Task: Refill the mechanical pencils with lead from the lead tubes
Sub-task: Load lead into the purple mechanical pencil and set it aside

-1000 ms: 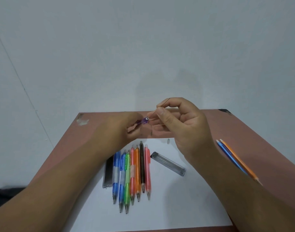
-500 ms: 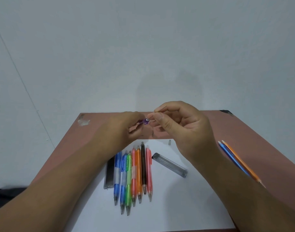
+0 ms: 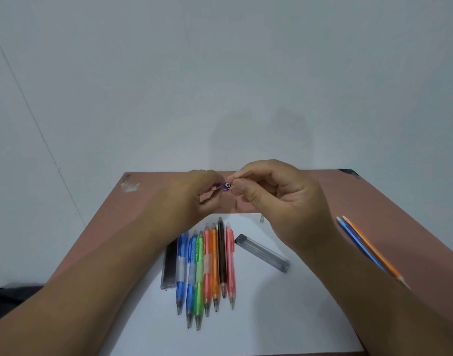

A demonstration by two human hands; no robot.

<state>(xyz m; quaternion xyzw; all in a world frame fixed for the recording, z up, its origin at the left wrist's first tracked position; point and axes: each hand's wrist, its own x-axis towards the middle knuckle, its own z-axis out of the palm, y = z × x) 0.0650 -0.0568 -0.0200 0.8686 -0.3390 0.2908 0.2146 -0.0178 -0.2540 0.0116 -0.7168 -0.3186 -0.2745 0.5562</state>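
A purple pencil (image 3: 223, 186) is held in the curled fingers of the left hand (image 3: 194, 199) above the far side of the table (image 3: 374, 201), its open end turned toward the right hand (image 3: 276, 199). The right thumb and forefinger are pinched together at that end, perhaps on a lead too thin to be made out. Seven pencils (image 3: 210, 265) are laid side by side on the white sheet (image 3: 271, 317), between two lead tubes (image 3: 262, 253).

Purple pencil (image 3: 223, 186), reddish-brown table (image 3: 374, 201), white sheet (image 3: 271, 304), two blue pencils (image 3: 185, 265), possibly smoke-grey lead tube (image 3: 262, 253)
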